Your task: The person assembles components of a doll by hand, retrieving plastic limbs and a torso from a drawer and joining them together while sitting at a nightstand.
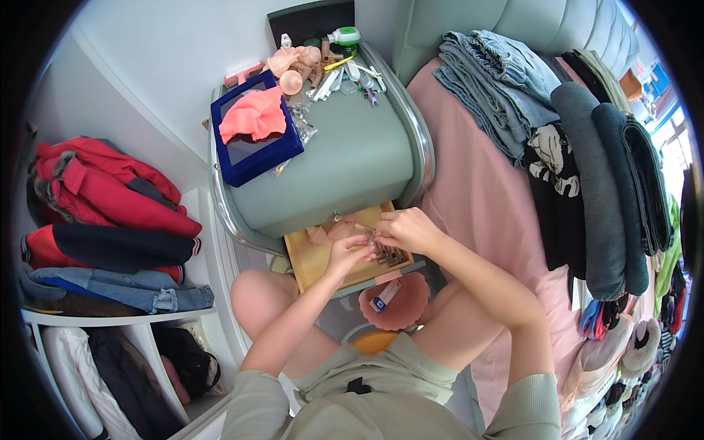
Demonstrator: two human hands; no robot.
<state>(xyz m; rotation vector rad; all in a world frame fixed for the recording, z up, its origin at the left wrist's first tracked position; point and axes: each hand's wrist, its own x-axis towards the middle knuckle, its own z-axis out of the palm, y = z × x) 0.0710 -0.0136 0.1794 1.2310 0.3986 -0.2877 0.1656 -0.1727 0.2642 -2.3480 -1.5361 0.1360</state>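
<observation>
Both my hands meet over the open wooden drawer [308, 271] of a grey-green nightstand [345, 154]. My left hand [352, 254] has its fingers closed at the tips, close to my right hand [407, 230], whose thumb and fingers are pinched together. Whatever small thing lies between them is too small to make out. Beneath my hands, several slim brownish tubes [392, 257] lie at the drawer's right side. Soft pink pieces [334, 230] rest toward its back. Just below the drawer sits a pink scalloped bowl [411, 299] with a small blue-and-white box [385, 295] in it.
On the nightstand top stand a blue box [253, 165] with a coral cloth [253, 116], pink sponges [291, 81] and a heap of small tools [348, 77]. Folded jeans [499, 88] and rolled trousers [590, 176] lie on the pink bed at right. Shelves at left hold folded jackets [110, 183].
</observation>
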